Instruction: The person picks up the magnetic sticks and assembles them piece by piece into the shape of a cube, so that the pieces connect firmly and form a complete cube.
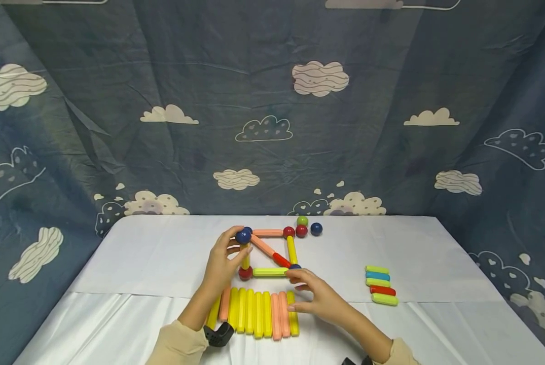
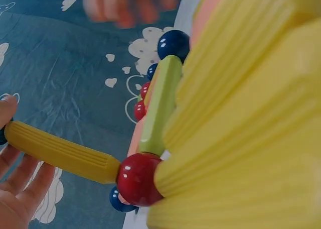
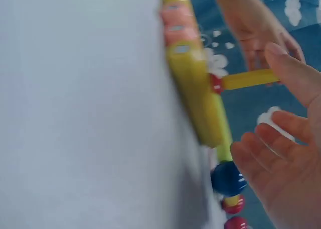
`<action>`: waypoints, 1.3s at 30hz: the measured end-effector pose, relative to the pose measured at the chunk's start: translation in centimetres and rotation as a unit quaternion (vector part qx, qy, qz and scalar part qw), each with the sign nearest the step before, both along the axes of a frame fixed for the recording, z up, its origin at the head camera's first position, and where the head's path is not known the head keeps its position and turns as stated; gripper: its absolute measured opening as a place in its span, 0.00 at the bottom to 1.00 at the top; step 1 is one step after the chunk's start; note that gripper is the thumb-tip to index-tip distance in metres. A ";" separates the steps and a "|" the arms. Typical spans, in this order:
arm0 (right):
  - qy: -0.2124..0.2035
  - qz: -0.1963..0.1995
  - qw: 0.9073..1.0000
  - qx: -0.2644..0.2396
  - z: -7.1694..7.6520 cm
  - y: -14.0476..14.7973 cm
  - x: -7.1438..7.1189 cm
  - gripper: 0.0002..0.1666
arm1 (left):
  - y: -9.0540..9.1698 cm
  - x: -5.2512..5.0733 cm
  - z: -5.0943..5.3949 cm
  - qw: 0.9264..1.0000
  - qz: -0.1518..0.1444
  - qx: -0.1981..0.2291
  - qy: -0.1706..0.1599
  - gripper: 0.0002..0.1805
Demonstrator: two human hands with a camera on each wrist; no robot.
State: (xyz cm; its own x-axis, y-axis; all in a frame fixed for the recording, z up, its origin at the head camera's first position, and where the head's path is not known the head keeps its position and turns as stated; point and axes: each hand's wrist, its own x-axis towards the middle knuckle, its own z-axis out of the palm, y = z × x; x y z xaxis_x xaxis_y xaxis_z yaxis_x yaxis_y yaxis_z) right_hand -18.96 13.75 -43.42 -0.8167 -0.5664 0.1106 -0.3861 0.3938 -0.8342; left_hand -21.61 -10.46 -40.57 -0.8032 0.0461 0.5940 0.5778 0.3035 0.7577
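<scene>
My left hand (image 1: 219, 261) holds a yellow magnetic building stick (image 2: 62, 151) near its top end, where a blue ball (image 1: 243, 236) sits. The stick stands upright on a red ball (image 2: 140, 180), the near left corner of a flat frame of sticks and balls. A lime stick (image 1: 269, 272) runs from that ball to a blue ball (image 3: 228, 179) at the near right corner. Close to this corner, my right hand (image 1: 320, 299) hovers with fingers spread and nothing in its grasp. Its fingers partly hide the corner ball in the head view.
In front of the frame lies a row of yellow and pink sticks (image 1: 258, 314). Several short coloured sticks (image 1: 378, 276) are stacked in a column at the right. Loose green, red and blue balls (image 1: 316, 229) rest by the table's back edge.
</scene>
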 end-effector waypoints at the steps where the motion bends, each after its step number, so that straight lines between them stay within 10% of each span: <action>1: -0.005 0.003 1.000 0.018 -0.5 0.2 0.1 0.41 | 0.1 0.2 0.5 1.000 0.000 0.003 0.000 0.25; 5: -0.004 0.005 0.995 0.098 -1.6 0.6 0.5 0.50 | 0.0 0.2 1.4 0.999 -0.006 0.024 -0.024 0.22; 9: -0.001 -0.005 0.988 0.155 -1.8 0.5 0.8 0.53 | -0.4 -1.1 -0.2 0.998 -0.014 0.043 -0.044 0.23; 18: -0.082 0.012 0.994 0.075 -1.2 0.2 0.8 0.40 | -0.7 -1.7 -1.3 0.998 -0.010 0.045 -0.043 0.23; 33: 0.105 -0.121 0.987 -0.024 3.5 -3.6 -3.6 0.14 | -0.9 -1.7 -1.4 0.999 -0.013 0.023 -0.039 0.22; 39: 0.138 -0.113 0.983 -0.039 4.4 -5.0 -5.0 0.17 | -1.0 -1.7 -1.4 0.998 -0.016 0.013 -0.055 0.23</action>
